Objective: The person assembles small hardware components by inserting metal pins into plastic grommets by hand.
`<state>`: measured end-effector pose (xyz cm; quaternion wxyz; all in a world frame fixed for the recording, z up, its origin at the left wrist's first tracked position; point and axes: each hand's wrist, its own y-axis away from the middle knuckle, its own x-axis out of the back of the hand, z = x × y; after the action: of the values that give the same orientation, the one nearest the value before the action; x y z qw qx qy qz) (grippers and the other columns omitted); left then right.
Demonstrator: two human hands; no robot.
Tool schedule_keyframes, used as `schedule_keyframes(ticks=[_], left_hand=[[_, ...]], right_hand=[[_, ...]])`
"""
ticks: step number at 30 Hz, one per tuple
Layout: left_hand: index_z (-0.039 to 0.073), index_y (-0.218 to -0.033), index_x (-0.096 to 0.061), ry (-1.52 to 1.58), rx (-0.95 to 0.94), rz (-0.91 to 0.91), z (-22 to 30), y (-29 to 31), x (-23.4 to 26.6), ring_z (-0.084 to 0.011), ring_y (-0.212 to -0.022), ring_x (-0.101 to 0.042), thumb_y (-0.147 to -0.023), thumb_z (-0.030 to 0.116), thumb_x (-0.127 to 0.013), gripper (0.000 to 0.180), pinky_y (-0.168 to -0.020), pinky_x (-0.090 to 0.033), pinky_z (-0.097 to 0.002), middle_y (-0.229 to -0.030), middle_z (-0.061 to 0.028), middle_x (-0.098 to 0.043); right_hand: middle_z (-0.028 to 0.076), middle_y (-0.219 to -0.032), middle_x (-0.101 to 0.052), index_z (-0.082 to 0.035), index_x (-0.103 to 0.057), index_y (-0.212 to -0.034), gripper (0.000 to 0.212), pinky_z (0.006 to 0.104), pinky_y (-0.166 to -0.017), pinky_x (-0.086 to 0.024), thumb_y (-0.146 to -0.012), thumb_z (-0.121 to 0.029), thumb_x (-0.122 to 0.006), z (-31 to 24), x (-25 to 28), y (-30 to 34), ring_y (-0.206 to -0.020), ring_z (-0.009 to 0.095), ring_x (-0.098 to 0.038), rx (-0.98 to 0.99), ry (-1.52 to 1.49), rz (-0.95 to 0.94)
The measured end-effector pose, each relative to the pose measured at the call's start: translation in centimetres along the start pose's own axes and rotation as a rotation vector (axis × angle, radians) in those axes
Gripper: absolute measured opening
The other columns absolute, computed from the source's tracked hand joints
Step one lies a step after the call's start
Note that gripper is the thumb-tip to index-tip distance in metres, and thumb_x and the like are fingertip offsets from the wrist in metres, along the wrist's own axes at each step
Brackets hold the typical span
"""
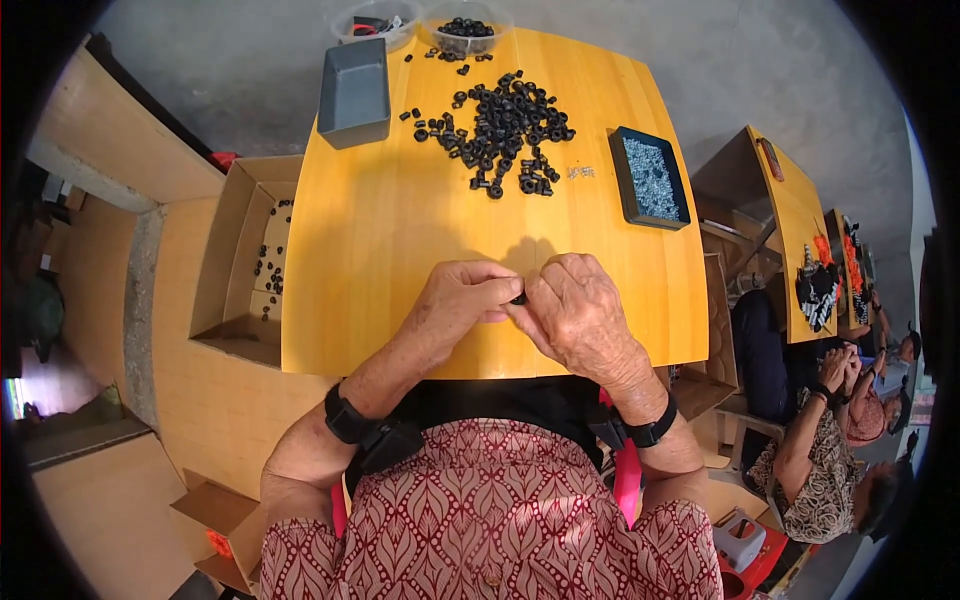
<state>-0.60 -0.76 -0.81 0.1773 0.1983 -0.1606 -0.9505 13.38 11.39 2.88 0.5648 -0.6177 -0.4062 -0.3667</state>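
Observation:
My left hand (462, 303) pinches a small black part (518, 298) between thumb and fingertips, just above the near part of the yellow table (375, 270). Right against it, my right hand (577, 308) is closed, its fingers curled at the same part. What lies inside the right fingers is hidden. Beyond both hands spreads a loose pile of small black ring-shaped and cylindrical parts (510, 120). Beside the pile lie a few small silvery metal pieces (580, 172). A dark tray (628, 200) at the right holds many small silvery pieces (652, 175).
A grey bin (354, 95) stands at the far left of the table. Behind it are two clear plastic bowls, one with black parts (466, 28). A cardboard box (225, 270) with scattered black parts sits left of the table. Other people (815, 475) sit at the right.

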Motion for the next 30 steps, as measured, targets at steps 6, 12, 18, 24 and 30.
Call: schedule_keyframes(ticks=[6, 12, 18, 24, 30], left_hand=[[0.002, -0.110, -0.068, 0.024, -0.001, -0.056, 0.2, -0.1, -0.1, -0.0083, -0.090, -0.063, -0.094, 0.030, -0.064, 0.033, -0.083, -0.052, -0.0244, -0.096, -0.0013, -0.066], [-0.001, -0.111, -0.067, -0.043, -0.078, -0.091, -0.5, -0.3, 0.0, -0.0090, -0.092, -0.063, -0.095, 0.026, -0.063, 0.032, -0.083, -0.052, -0.0234, -0.100, -0.0034, -0.068], [-0.002, -0.109, -0.068, -0.097, -0.140, -0.042, -1.8, -0.7, -0.5, -0.0087, -0.087, -0.062, -0.095, 0.021, -0.063, 0.027, -0.080, -0.052, -0.0230, -0.098, -0.0035, -0.068], [-0.002, -0.109, -0.067, -0.084, -0.132, -0.026, -1.2, -0.4, -0.7, -0.0088, -0.088, -0.062, -0.095, 0.020, -0.063, 0.026, -0.081, -0.052, -0.0235, -0.098, -0.0037, -0.068], [-0.002, -0.104, -0.068, -0.035, -0.100, -0.080, -0.8, -0.3, -0.4, -0.0063, -0.080, -0.055, -0.092, 0.017, -0.065, 0.023, -0.071, -0.046, -0.0216, -0.089, -0.0006, -0.064]], right_hand=[[0.012, -0.079, -0.055, 0.000, -0.060, -0.086, 0.024, 0.0391, -0.072, -0.048, -0.074, -0.015, -0.076, 0.9, 0.1, 0.6, -0.077, 0.029, -0.057, -0.067, -0.060, 0.040], [0.013, -0.081, -0.060, 0.002, -0.062, -0.088, 0.029, 0.0389, -0.073, -0.051, -0.070, -0.013, -0.079, 1.1, -0.2, 1.0, -0.080, 0.030, -0.061, -0.075, -0.102, 0.072], [0.011, -0.072, -0.052, -0.001, -0.058, -0.077, 0.019, 0.0397, -0.068, -0.048, -0.071, -0.010, -0.075, 1.0, -1.2, 1.1, -0.073, 0.030, -0.056, -0.066, -0.133, 0.157], [0.010, -0.071, -0.052, -0.003, -0.056, -0.073, 0.020, 0.0390, -0.067, -0.048, -0.071, -0.011, -0.074, 1.0, -1.2, 1.2, -0.071, 0.028, -0.056, -0.079, -0.126, 0.137], [0.010, -0.072, -0.053, -0.003, -0.059, -0.076, 0.020, 0.0385, -0.069, -0.049, -0.075, -0.018, -0.073, 1.2, -0.4, 0.8, -0.074, 0.028, -0.056, -0.071, -0.068, 0.022]])
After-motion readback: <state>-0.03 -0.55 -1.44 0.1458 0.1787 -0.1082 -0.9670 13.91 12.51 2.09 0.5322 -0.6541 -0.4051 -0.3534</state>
